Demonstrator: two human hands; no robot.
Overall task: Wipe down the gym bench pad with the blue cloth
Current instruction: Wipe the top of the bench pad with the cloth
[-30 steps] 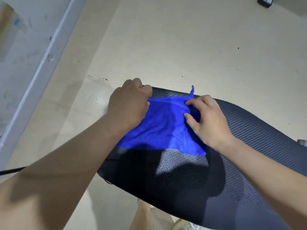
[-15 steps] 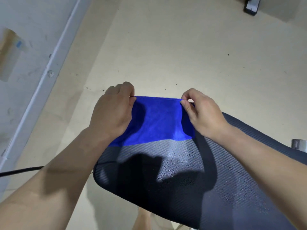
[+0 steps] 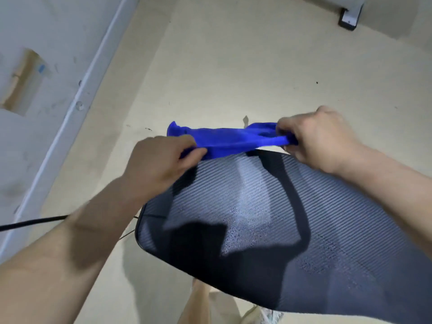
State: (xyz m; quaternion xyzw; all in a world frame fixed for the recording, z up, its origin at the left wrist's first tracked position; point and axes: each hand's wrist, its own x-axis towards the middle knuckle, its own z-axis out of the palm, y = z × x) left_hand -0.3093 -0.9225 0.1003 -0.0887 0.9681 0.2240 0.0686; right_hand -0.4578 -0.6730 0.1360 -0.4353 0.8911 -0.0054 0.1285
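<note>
Currently the left hand [image 3: 161,160] and right hand [image 3: 320,141] each pinch an end of the cloth [image 3: 233,141], which is bunched and held just above the far edge of the pad [image 3: 257,202]. Droplets show mid-pad, so most of the wiping appears not yet done.

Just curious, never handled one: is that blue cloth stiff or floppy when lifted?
Probably floppy: the blue cloth bunches and folds between the left hand and right hand. Likely light, since finger pinches alone hold it.

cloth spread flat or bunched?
Bunched: blue cloth is a narrow crumpled band held between left hand and right hand at the far edge of the pad.
</note>
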